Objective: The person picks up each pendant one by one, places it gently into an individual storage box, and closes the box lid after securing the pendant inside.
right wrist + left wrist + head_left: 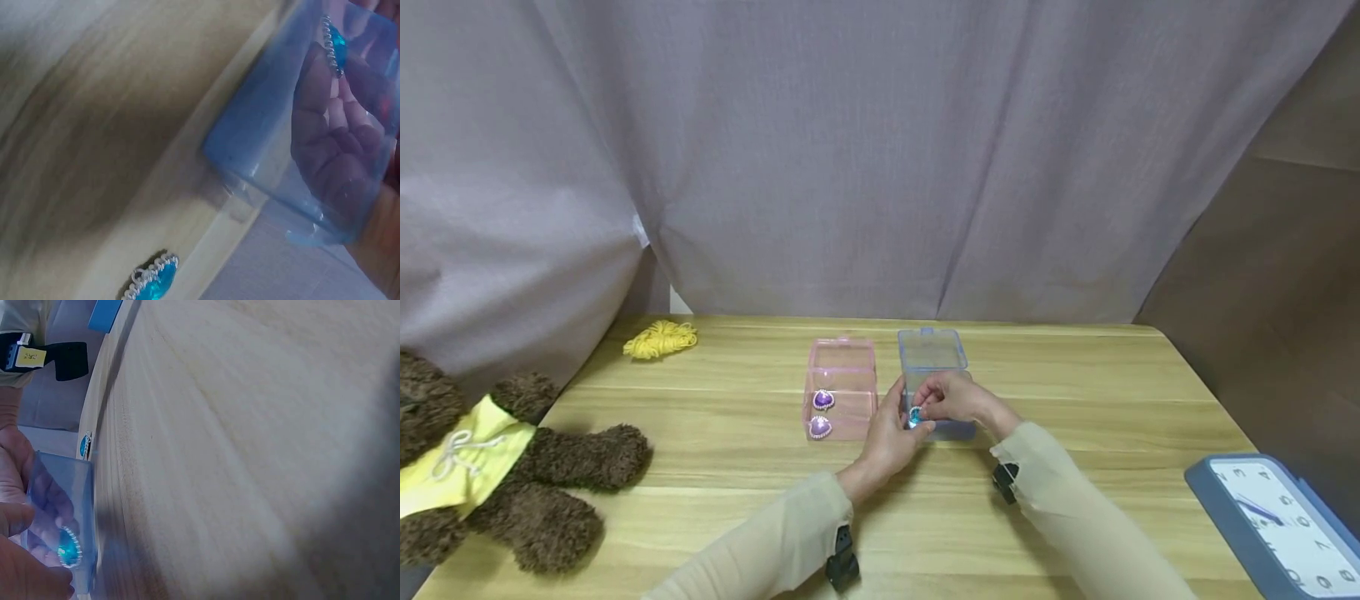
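The right hand [952, 397] has its grip inside the clear blue box [957, 431], finger and thumb seemingly pinching a blue charm [915, 417] with a beaded silver rim, close to the box's left wall. The left hand [891, 433] grips that side of the box, thumb across the near end. Only the fingertips seem to bear on the charm's slick, faceted face, so it could twist loose or land face down; the knuckles working so near the wall could also nudge the light box, should the left hand slacken. Behind, the lid [932, 350] stands raised, and a bump might swing it onto the fingers. A second blue charm [153, 284] lies on the surface [730, 400] near the box, where the right sleeve [1067, 492] or wristband could sweep it aside. Left of the box, a pink box [856, 417] holds two purple charms [820, 427]; a leftward shove might jostle them.
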Available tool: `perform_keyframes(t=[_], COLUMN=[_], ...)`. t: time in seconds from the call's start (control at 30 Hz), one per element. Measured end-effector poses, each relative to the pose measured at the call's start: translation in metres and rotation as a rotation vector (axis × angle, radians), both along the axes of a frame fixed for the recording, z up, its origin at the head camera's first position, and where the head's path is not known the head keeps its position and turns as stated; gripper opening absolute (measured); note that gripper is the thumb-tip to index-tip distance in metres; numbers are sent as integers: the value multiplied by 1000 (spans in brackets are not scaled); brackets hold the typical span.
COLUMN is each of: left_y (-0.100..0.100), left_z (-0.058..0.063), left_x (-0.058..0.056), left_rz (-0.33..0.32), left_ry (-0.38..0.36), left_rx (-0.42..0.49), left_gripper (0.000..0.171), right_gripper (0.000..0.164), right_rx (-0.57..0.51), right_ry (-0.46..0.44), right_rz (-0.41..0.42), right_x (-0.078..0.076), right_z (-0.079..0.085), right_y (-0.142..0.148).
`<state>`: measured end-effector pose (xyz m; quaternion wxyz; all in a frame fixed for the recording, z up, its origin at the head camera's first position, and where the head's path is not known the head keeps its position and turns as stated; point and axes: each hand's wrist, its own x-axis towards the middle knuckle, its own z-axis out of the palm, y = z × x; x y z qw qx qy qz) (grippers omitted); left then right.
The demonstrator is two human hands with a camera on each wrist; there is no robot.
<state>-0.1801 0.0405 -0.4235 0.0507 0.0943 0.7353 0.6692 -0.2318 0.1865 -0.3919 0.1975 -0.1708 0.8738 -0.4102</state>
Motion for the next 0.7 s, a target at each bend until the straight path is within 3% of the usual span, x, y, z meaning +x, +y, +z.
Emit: perform_keyframes(t=[0.27, 0.7], left_y=[1, 0], left_z=[0, 0], left_x=[0, 0], left_rz=[-4, 4], left_ry=[39, 43], left_rx=[13, 0], left_gripper=[78, 77], right_gripper=[9, 10], right_rx=[120, 178], right_ry=[54, 102], right_rz=[30, 20], right_x=[-1, 0], right_z=[1, 0], right_y=[-6, -11])
